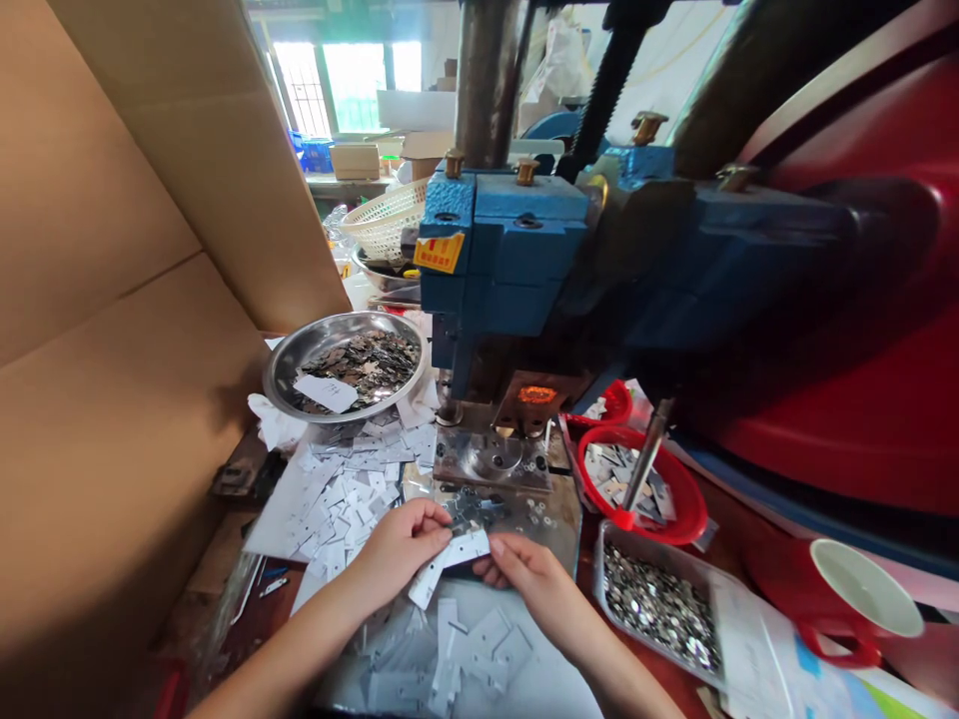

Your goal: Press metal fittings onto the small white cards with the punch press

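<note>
My left hand (401,544) and my right hand (528,574) meet in front of a blue punch press (498,250). Both pinch the same small white flat piece (465,549), the left at its left end and the right at its right end. A second white strip (425,586) hangs below the left fingers. The hands hover just in front of the press's metal die plate (490,459), which carries small loose metal parts. More white flat pieces (465,649) lie under my wrists.
A steel bowl (300,350) of dark stamped parts stands left, white pieces (352,489) heaped before it. A red bowl (685,499), a clear tray of tiny metal bits (659,599) and a red mug (854,599) sit right. Cardboard walls (112,300) close the left side.
</note>
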Demonstrator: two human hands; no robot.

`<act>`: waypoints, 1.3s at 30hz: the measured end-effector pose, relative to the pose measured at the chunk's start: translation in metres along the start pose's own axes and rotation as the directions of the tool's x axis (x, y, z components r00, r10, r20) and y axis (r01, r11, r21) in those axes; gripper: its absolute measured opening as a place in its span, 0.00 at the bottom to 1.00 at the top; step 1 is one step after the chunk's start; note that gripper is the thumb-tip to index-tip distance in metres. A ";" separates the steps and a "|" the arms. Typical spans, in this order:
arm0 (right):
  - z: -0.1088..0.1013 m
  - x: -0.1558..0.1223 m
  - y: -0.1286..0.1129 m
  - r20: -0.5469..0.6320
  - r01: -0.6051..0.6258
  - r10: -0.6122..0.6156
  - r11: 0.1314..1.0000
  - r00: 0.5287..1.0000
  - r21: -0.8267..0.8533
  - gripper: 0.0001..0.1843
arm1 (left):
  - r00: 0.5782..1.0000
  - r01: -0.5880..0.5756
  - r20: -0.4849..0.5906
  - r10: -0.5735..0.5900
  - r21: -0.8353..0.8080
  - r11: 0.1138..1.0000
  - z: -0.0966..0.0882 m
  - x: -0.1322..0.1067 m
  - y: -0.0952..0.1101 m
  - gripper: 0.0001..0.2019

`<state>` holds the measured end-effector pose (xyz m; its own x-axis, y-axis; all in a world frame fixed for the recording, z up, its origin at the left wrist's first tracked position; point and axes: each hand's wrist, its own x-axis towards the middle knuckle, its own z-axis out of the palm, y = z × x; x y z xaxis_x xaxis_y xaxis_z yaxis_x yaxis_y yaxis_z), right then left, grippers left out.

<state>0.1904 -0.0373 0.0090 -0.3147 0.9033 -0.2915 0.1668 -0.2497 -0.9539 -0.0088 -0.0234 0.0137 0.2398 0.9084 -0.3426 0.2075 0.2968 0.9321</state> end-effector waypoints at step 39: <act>-0.022 0.018 -0.001 -0.321 0.329 -0.584 0.741 0.745 -0.585 0.09 | 0.856 -0.419 -0.094 0.509 0.449 0.789 0.024 0.022 0.029 0.04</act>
<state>0.2054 -0.0126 0.0059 -0.0322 0.9312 0.3632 0.5666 0.3163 -0.7609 0.0252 -0.0020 0.0303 0.2212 0.9561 0.1919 0.4890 -0.2790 0.8265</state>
